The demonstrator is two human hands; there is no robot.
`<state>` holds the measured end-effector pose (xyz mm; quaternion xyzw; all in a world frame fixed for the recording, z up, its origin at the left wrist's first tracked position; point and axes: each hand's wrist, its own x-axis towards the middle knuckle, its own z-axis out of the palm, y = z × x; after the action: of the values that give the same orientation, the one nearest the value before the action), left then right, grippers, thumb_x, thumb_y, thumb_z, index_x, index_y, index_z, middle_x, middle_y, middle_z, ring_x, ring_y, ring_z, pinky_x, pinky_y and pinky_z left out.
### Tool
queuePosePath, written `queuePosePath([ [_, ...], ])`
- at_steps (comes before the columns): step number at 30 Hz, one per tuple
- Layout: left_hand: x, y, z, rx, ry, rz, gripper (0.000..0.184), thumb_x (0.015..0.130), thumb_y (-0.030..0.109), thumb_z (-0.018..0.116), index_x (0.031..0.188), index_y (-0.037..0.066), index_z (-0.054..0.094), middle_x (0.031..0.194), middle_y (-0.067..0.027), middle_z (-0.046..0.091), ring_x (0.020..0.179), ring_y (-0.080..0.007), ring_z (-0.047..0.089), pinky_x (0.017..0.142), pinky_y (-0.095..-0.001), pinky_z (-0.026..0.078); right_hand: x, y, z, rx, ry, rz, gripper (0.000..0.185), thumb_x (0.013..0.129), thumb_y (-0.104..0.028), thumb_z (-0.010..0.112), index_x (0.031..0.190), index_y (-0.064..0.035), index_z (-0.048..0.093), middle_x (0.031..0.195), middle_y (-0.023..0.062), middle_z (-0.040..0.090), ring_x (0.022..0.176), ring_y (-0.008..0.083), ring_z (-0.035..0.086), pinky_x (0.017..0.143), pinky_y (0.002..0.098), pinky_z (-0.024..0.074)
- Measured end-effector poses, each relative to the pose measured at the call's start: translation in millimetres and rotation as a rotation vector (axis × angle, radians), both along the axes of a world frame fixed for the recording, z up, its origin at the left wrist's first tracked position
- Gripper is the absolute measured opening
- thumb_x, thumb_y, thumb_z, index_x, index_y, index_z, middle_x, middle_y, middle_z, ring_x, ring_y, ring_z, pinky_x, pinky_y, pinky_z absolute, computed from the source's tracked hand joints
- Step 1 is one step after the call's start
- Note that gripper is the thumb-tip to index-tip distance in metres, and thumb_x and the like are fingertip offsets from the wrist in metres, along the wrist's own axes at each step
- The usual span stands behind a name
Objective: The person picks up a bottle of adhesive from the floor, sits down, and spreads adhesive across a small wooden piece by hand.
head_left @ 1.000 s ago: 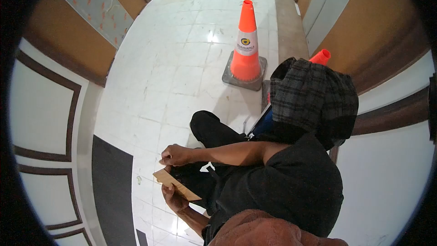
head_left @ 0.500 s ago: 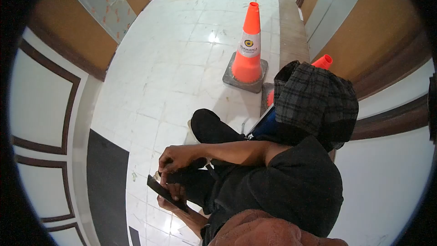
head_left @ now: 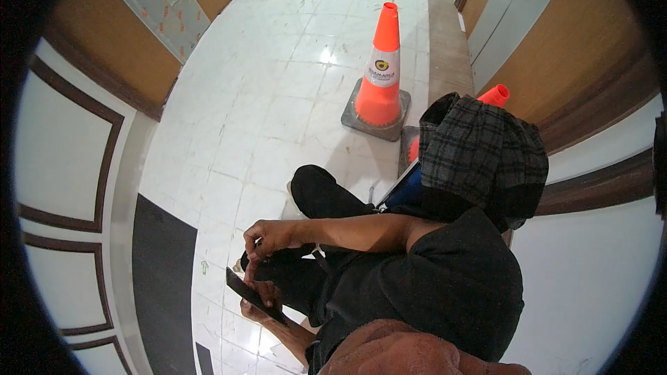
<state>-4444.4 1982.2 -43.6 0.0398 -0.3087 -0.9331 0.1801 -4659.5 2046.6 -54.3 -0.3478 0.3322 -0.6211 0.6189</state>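
Note:
My left hand [head_left: 256, 311] is at the lower left, with its fingers wrapped round a thin dark phone [head_left: 253, 295] seen nearly edge-on and tilted. My right hand [head_left: 272, 237] is just above it, its fingers curled in a pinch close to the phone's upper end. Whether anything small sits between those fingers is hidden. A finger bridges the gap between the right hand and the phone; which hand it belongs to is unclear. Both hands are in front of my black shirt [head_left: 424, 271] and dark trousers [head_left: 330, 191].
An orange cone [head_left: 379, 104] with a white band stands on the pale tiled floor [head_left: 264, 118]. A second cone [head_left: 495, 95] is partly hidden by dark plaid cloth [head_left: 479, 146], beside a blue object [head_left: 408, 189]. A dark floor strip [head_left: 163, 271] and panelled wall [head_left: 66, 146] run along the left.
My right hand's fingers have shifted slightly above the phone. The left hand and phone stay almost in place, and the whole view has moved only a little.

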Motion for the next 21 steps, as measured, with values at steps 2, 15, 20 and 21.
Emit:
queuePosePath([
  [2, -2, 2, 1, 0.000, -0.012, 0.023, 0.098, 0.093, 0.036, 0.063, 0.153, -0.013, 0.003, 0.055, -0.0043, 0.052, 0.044, -0.0144, 0.043, 0.041, -0.0295, 0.035, 1, -1, -1, -0.060, 0.143, -0.078, 0.017, 0.090, -0.015, 0.076, 0.092, -0.0042, 0.063, 0.084, 0.0020, 0.065, 0.075, 0.0090, 0.058, 0.067, 0.0257, 0.0469],
  [15, -17, 9, 22, 0.067, 0.110, 0.016, 0.095, 0.094, 0.036, 0.060, 0.154, -0.012, 0.004, 0.055, -0.0044, 0.050, 0.045, -0.0127, 0.040, 0.041, -0.0283, 0.032, -23, 7, 37, -0.067, 0.384, -0.519, 0.038, 0.094, -0.037, 0.071, 0.085, -0.0022, 0.060, 0.078, 0.0039, 0.062, 0.074, 0.0106, 0.053, 0.068, 0.0320, 0.0468],
  [20, -17, 11, 19, -0.030, 0.120, 0.094, 0.074, 0.100, 0.037, 0.054, 0.151, -0.007, 0.024, 0.059, -0.0038, 0.052, 0.046, -0.0129, 0.040, 0.041, -0.0283, 0.032, -35, 1, 34, 0.058, 0.214, -0.277, 0.042, 0.098, -0.041, 0.066, 0.079, -0.0049, 0.053, 0.075, -0.0017, 0.051, 0.074, 0.0093, 0.045, 0.069, 0.0296, 0.0445],
  [21, -17, 10, 16, 0.018, 0.085, 0.172, 0.062, 0.102, 0.038, 0.051, 0.145, -0.004, 0.034, 0.062, -0.0038, 0.053, 0.047, -0.0134, 0.042, 0.041, -0.0280, 0.033, -34, 1, 34, 0.056, 0.215, -0.275, 0.042, 0.098, -0.041, 0.066, 0.079, -0.0049, 0.053, 0.075, -0.0017, 0.051, 0.074, 0.0093, 0.045, 0.069, 0.0296, 0.0445],
])
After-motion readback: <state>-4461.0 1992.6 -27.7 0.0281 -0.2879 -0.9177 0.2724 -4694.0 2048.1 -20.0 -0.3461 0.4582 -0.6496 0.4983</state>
